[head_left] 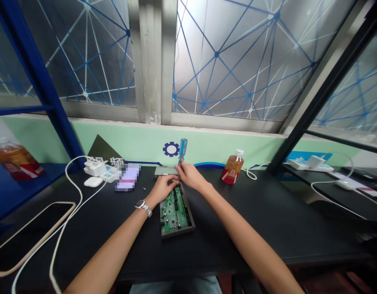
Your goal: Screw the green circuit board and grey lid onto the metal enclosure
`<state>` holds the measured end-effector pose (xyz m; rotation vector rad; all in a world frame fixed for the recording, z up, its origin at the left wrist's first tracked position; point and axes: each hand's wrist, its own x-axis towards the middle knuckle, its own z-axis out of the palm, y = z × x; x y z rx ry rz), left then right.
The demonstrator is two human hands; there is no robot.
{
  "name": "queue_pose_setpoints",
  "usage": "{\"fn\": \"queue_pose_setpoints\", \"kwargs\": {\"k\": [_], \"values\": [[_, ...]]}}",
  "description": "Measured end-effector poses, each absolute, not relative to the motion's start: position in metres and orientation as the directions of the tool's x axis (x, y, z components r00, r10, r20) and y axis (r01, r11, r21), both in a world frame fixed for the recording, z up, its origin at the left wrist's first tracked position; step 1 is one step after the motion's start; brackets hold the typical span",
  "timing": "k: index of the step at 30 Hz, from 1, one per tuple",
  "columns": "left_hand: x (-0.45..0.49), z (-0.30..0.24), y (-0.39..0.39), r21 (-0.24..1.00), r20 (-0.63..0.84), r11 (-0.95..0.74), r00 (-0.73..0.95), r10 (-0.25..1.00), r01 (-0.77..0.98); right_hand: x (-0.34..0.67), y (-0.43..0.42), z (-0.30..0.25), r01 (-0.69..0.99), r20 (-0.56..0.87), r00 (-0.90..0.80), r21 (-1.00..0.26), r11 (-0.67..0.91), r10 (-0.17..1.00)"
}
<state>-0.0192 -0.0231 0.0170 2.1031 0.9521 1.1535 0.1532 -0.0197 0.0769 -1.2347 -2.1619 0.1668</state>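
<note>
A green circuit board [174,214] lies in a shallow dark open case [192,223] in front of me on the desk. My right hand [191,176] is closed round a screwdriver [182,149] with a clear blue handle, held upright over the case's far end. Its tip is hidden behind my fingers. Close beside it, my left hand [164,188] rests at the board's far left corner, its fingers bent and pressed together. What they pinch, if anything, is hidden. Behind both hands lies a flat light-grey plate [165,170].
Tiny screw-like pieces [144,189] lie left of my left hand. Further left are a blurred phone [127,178], a white power strip [110,173], cables [65,222] and a large tablet-like device [32,232]. A drink bottle [233,167] stands at the right rear.
</note>
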Motion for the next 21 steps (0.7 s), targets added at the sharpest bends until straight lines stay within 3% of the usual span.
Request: {"fn": "queue_pose_setpoints", "kwargs": {"k": [9, 13, 17, 21], "values": [[-0.019, 0.016, -0.025, 0.754, 0.46, -0.575, 0.368, 0.808, 0.319, 0.156, -0.018, 0.083, 0.728, 0.406, -0.408, -0.397, 0.56, 0.818], [-0.019, 0.016, -0.025, 0.75, 0.47, -0.581, 0.362, 0.805, 0.316, 0.158, -0.017, 0.09, 0.676, 0.366, -0.426, -0.48, 0.56, 0.828], [-0.019, 0.015, -0.026, 0.747, 0.472, -0.578, 0.351, 0.809, 0.328, 0.155, -0.023, 0.102, 0.63, 0.496, -0.277, -0.554, 0.545, 0.823], [-0.019, 0.014, -0.026, 0.749, 0.469, -0.572, 0.343, 0.814, 0.334, 0.149, -0.028, 0.113, 0.724, 0.616, -0.117, -0.484, 0.491, 0.779]]}}
